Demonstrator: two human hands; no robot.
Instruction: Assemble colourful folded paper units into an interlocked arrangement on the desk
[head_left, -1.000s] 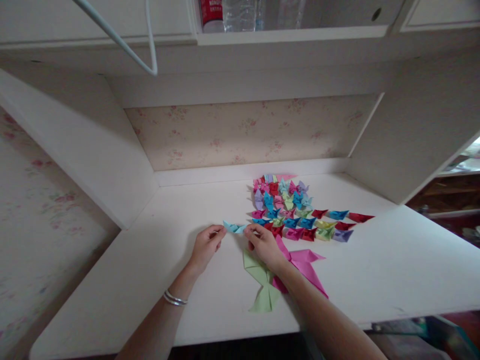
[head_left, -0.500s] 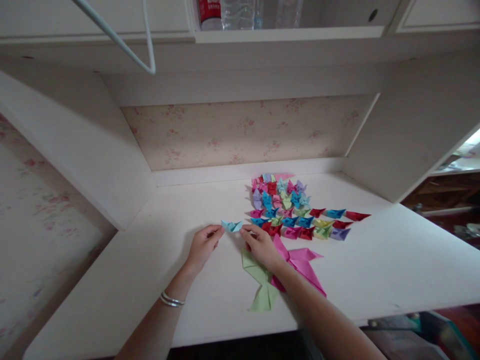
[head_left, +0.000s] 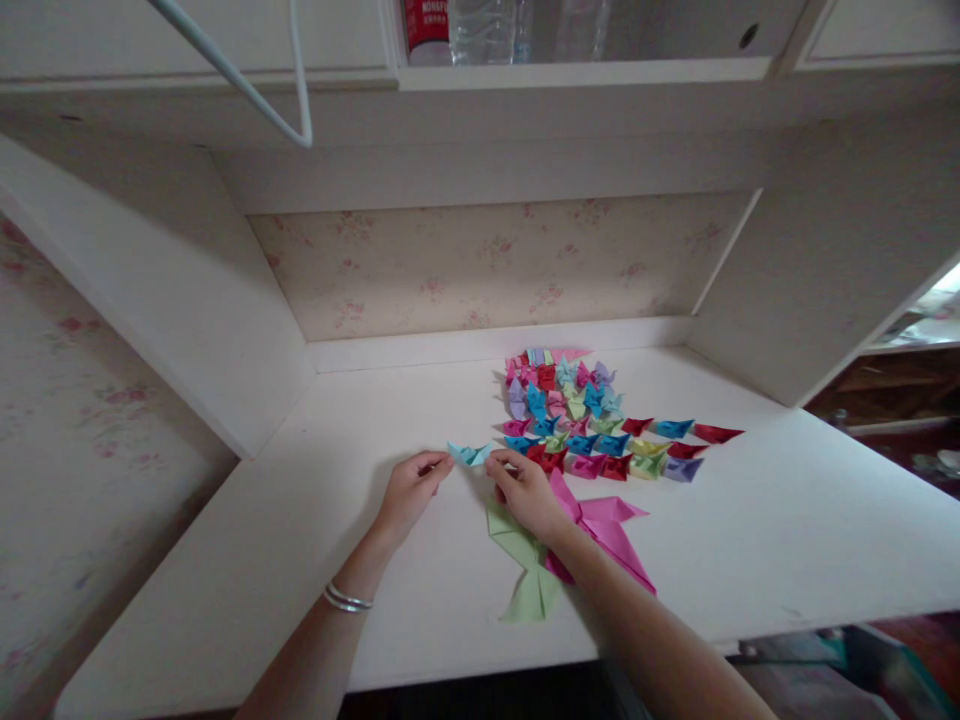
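A small light blue folded paper piece point(head_left: 469, 454) is pinched from both ends: my left hand point(head_left: 409, 492) grips its left tip and my right hand point(head_left: 523, 490) its right tip, low over the white desk point(head_left: 750, 520). Silver bangles circle my left wrist. Just behind my right hand lie several small folded paper pieces point(head_left: 592, 420) in red, blue, pink, green and purple, set in rows. Under my right forearm rest a larger green folded paper point(head_left: 525, 575) and a larger pink folded paper point(head_left: 611, 530).
The desk sits in an alcove with a floral back panel point(head_left: 487, 270) and white side walls. A shelf above holds bottles point(head_left: 480, 25). A white hanger point(head_left: 285, 100) dangles at the upper left. The desk's front edge runs close below my arms.
Both hands keep their grip on the blue piece in almost the same spot; only the view shifts slightly.
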